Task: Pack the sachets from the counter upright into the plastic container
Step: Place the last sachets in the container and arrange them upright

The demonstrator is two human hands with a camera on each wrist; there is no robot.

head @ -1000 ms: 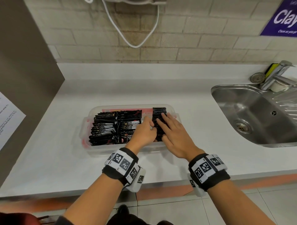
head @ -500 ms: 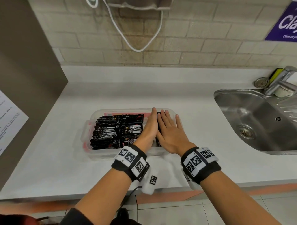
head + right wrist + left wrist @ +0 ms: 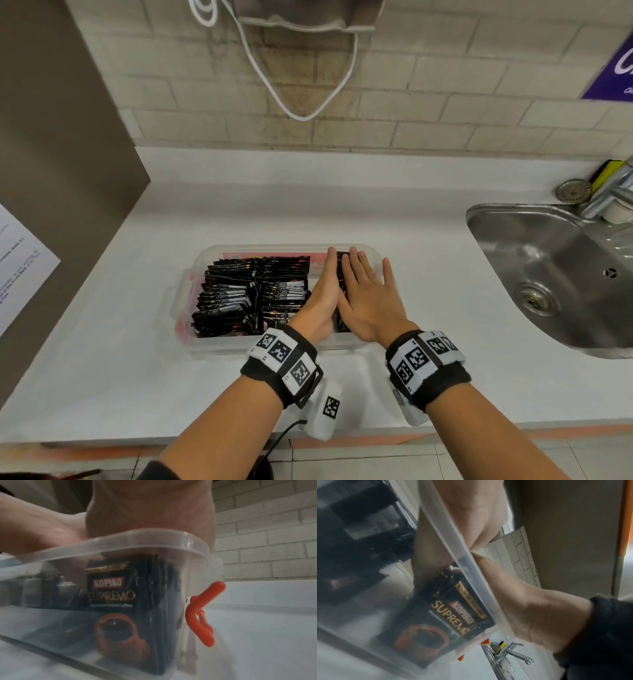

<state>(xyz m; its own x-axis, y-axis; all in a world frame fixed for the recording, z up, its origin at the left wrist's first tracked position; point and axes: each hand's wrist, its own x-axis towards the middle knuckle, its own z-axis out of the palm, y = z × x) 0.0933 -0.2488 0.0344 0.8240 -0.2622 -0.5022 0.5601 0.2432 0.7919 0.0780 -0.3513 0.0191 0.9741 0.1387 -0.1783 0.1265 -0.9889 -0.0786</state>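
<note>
Sachets (image 3: 339,291) stand upright in a row at the right end of your plastic container (image 3: 287,247), the row running front to back, printed faces toward you. Your left hand (image 3: 320,298) and right hand (image 3: 368,296) cover most of that row, fingers straight and flat, pressing it between and beneath them. Each sachet (image 3: 113,599) is black, printed KOPIKO SUPREMO above a brown cup. More sachets (image 3: 250,294) fill the left part, leaning and overlapping.

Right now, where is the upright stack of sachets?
In the head view, the upright stack stands at the container's right end, between the left hand and right hand.
</note>
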